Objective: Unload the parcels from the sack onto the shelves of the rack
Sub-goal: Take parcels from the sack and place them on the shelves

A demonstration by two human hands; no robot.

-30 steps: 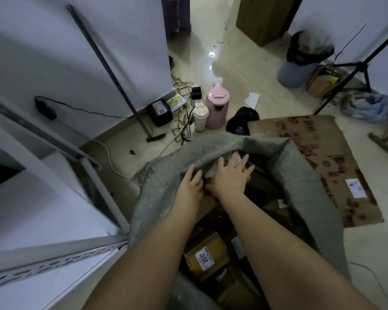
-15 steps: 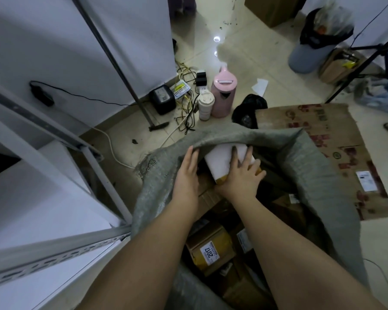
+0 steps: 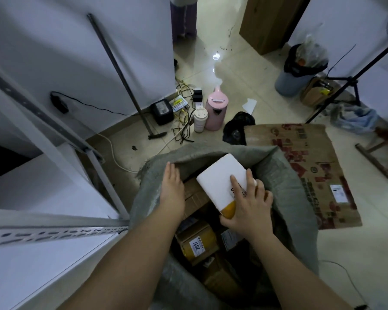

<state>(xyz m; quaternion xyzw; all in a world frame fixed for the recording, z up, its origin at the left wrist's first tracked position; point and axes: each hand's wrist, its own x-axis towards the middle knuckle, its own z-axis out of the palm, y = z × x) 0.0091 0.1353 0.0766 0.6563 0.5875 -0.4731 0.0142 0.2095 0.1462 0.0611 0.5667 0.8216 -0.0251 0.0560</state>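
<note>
The white parcel point(image 3: 222, 180) sits gripped in my right hand point(image 3: 248, 209), my left hand point(image 3: 171, 190) flat on the sack point(image 3: 285, 175).

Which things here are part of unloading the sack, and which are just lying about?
Part of the job:
white parcel, gripped by the right hand
left hand, holding the sack open
cardboard parcel labelled 2017
rack

Lying about:
pink kettle
white tumbler
flattened carton
bin
tripod
black bag
</note>
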